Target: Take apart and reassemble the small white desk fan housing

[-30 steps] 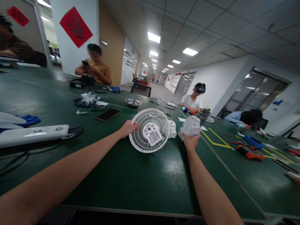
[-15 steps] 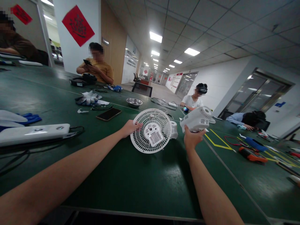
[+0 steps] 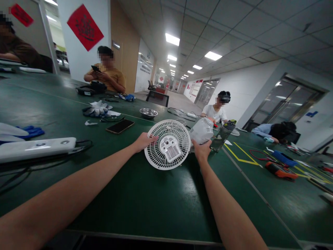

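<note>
Broadly, a green table (image 3: pixel 156 205) fills the lower frame; at upper left a person in a yellow shirt (image 3: pixel 117 78) holds a dark phone, and a person in a white shirt (image 3: pixel 214 113) sits right of centre, beyond the table; a white bar (image 3: pixel 39 147) lies at the left edge, a blue and white glove (image 3: pixel 32 132) just beyond it.

Near the middle of the frame stands the round white grille (image 3: pixel 167 144), tilted, its slatted hub facing the camera; the left hand (image 3: pixel 144 142) is closed on its left rim, thumb over the bars; whether its lower rim touches the table, one cannot tell. Just right of it, the right hand (image 3: pixel 203 150) grips the white housing (image 3: pixel 202 131) from below, fingers partly hidden behind it; the housing overlaps the grille's right side in view, and contact between them is unclear.

Right of the housing stands a clear bottle (image 3: pixel 222 135) with a green and dark top; yellow tape (image 3: pixel 240 159) and an orange meter (image 3: pixel 281 171) lie farther right; left of the grille are a black phone (image 3: pixel 120 126), grey-white gloves (image 3: pixel 97 109), a steel bowl (image 3: pixel 148 113) and, smallest, a white scrap (image 3: pixel 90 123).
</note>
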The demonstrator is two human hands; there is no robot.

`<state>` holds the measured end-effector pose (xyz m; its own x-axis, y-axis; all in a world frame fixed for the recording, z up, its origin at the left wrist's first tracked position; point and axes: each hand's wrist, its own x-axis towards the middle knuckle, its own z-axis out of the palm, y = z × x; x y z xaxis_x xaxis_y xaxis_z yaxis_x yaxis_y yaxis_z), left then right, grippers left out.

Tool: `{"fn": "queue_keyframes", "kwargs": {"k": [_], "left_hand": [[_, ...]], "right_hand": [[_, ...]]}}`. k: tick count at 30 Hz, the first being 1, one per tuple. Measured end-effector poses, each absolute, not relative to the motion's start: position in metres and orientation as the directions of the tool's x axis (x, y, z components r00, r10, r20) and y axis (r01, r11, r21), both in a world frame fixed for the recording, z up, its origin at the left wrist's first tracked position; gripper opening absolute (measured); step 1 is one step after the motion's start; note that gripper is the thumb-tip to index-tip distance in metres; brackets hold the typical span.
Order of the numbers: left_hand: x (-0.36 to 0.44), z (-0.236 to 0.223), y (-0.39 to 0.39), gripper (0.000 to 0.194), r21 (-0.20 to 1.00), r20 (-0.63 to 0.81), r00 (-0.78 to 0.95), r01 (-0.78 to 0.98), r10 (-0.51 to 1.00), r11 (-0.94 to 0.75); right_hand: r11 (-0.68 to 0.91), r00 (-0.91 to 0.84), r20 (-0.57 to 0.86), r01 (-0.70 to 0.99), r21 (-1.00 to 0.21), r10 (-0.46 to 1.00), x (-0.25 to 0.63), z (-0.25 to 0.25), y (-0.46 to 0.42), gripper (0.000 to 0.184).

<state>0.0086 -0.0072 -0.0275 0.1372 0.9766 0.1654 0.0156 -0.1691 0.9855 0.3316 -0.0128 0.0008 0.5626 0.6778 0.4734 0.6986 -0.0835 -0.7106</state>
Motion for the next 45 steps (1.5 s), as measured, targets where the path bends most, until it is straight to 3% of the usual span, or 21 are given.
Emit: {"fn": "queue_keyframes", "kwargs": {"k": [8, 16, 30, 36, 39, 45], "left_hand": [[0.01, -0.021, -0.011, 0.037, 0.992, 0.105, 0.115, 0.061, 0.988, -0.113], [0.01, -0.021, -0.015, 0.033, 0.987, 0.148, 0.138, 0.042, 0.979, -0.155], [0.008, -0.027, -0.006, 0.035, 0.991, 0.129, 0.142, 0.021, 0.981, -0.133], [0.008, -0.023, -0.011, 0.033, 0.99, 0.137, 0.146, 0.012, 0.98, -0.14], [0.008, -0.022, -0.012, 0.032, 0.988, 0.147, 0.148, 0.025, 0.978, -0.152], [0.01, -0.019, -0.015, 0.031, 0.993, 0.112, 0.129, 0.016, 0.985, -0.115]], "right_hand": [[-0.004, 0.447, 0.594, 0.801, -0.599, 0.669, 0.324, 0.006, -0.02, 0.087], [-0.07, 0.504, 0.515, 0.758, -0.648, 0.693, 0.332, 0.001, -0.015, 0.088], [-0.129, 0.693, 0.507, 0.646, -0.753, 0.512, 0.394, 0.004, -0.024, 0.088], [-0.011, 0.649, 0.598, 0.682, -0.731, 0.471, 0.399, 0.008, -0.018, 0.1], [0.081, 0.62, 0.667, 0.705, -0.705, 0.412, 0.408, 0.008, -0.017, 0.093], [0.111, 0.61, 0.702, 0.721, -0.685, 0.368, 0.418, 0.009, -0.018, 0.085]]}}
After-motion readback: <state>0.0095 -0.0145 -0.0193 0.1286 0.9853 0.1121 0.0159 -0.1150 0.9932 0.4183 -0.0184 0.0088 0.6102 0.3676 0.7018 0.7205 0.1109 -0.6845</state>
